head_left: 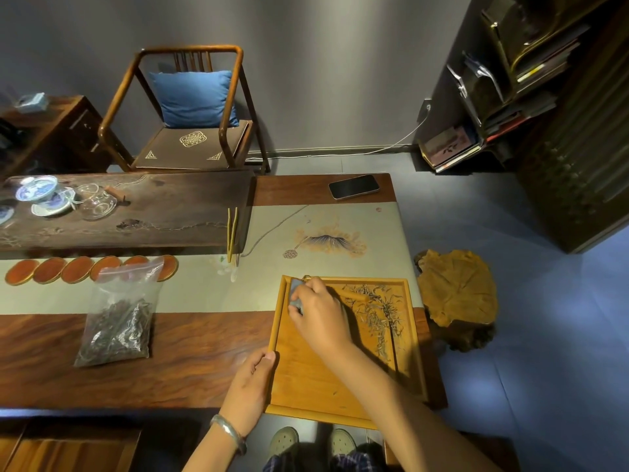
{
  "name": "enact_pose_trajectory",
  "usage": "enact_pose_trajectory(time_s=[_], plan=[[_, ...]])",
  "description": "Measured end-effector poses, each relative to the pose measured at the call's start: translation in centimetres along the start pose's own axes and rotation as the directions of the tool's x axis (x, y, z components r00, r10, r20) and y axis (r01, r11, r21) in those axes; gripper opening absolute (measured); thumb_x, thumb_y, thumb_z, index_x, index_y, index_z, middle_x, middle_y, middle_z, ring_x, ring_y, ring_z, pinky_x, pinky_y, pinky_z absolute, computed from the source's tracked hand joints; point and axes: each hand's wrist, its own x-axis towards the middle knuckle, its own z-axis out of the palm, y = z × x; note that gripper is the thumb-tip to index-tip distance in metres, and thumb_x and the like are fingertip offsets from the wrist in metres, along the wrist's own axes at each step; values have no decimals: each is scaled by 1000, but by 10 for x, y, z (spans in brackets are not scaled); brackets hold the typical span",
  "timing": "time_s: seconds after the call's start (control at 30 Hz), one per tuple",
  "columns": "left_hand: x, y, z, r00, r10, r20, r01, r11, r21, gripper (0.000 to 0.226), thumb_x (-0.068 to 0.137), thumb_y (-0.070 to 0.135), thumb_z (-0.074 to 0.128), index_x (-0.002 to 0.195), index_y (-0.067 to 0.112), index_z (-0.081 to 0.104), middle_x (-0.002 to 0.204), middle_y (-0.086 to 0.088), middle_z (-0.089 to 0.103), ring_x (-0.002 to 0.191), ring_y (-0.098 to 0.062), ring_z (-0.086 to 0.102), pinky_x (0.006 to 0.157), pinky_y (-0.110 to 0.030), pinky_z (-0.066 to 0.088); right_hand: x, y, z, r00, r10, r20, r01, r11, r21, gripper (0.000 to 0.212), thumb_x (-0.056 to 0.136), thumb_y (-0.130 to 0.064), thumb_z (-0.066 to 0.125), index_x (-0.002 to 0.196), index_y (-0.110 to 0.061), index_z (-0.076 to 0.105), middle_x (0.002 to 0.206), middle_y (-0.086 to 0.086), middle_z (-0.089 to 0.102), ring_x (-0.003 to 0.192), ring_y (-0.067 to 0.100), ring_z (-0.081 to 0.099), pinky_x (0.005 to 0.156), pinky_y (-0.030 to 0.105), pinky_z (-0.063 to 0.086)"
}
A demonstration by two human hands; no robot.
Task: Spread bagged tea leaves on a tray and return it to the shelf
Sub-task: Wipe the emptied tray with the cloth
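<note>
- A shallow square tray of pale yellow wood (306, 379), with a raised rim, is seen at the near right corner of a long dark-brown wooden table (136, 362), its far part lying over a grey-green table runner painted with a lotus (326, 243) and its near edge jutting past the table's edge.
- Thin dry tea leaves, grey-green and wiry (377, 311), are scattered along the right side of the tray; the left and near parts of its floor are bare wood.
- The tray's left rim is gripped near its near corner by the left hand (252, 386), thumb laid on top of the rim; a silver bangle (228, 432) is worn on that wrist.
- The right hand (320, 315) is held over the tray's far left corner, its fingers curled round a small grey-blue object (295, 294) whose nature cannot be told.
- A clear zip-top plastic bag holding dark loose tea leaves (119, 318) is laid flat on the table, well to the left of the tray, its upper end overlapping a row of round orange-red coasters (51, 270).
- A dark smartphone (354, 186) is seen at the table's far right corner, with blue-and-white porcelain cups (37, 189) and a glass pitcher (97, 202) on a dark wooden tea board (153, 212) at the far left.
- A dark shelf unit stacked with books (493, 97) is seen against the wall at the right.
</note>
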Motion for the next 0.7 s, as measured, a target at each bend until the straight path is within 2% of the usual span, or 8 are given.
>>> enact_pose_trajectory(time_s=[0.07, 0.2, 0.37, 0.57, 0.7], plan=[[-1, -2, 0, 1000, -9, 4, 9, 1000, 1, 25, 97, 25, 44, 99, 20, 68, 92, 2, 73, 83, -5, 68, 71, -21, 45, 3, 4, 0, 1000, 17, -4, -17, 1000, -18, 18, 91, -23, 58, 105, -12, 61, 113, 5, 52, 89, 26, 62, 72, 38, 55], [-2, -3, 0, 1000, -10, -1, 10, 1000, -1, 25, 97, 22, 43, 99, 17, 67, 92, 0, 73, 80, -5, 68, 66, -15, 48, 4, 14, -1, 999, 37, -21, -38, 999, -23, 17, 90, -22, 60, 104, -12, 62, 110, 5, 53, 84, 23, 63, 66, 29, 51], [-4, -6, -5, 1000, -2, -11, 2, 1000, 27, 26, 97, 24, 42, 98, 16, 67, 95, -5, 72, 90, -19, 66, 79, -31, 48, -2, 33, -3, 997, 72, -12, -73, 996, -47, 16, 90, -21, 60, 102, -12, 62, 110, 4, 54, 80, 21, 63, 62, 25, 49], [-5, -4, -12, 1000, 6, -10, -6, 999, 32, 28, 98, 22, 40, 95, 17, 67, 93, -3, 72, 87, -16, 66, 71, -24, 45, -14, 67, -14, 995, 98, -30, -100, 991, -85, 13, 87, -22, 63, 99, -15, 64, 109, 1, 56, 73, 9, 56, 59, 14, 38], [-3, -1, -14, 1000, 22, -9, -21, 997, 68, 26, 97, 24, 41, 96, 21, 66, 91, -1, 72, 83, -9, 67, 70, -21, 44, -21, 94, -30, 992, 125, -21, -127, 984, -125, 13, 88, -23, 62, 99, -17, 63, 109, 0, 55, 77, 11, 60, 62, 15, 44]])
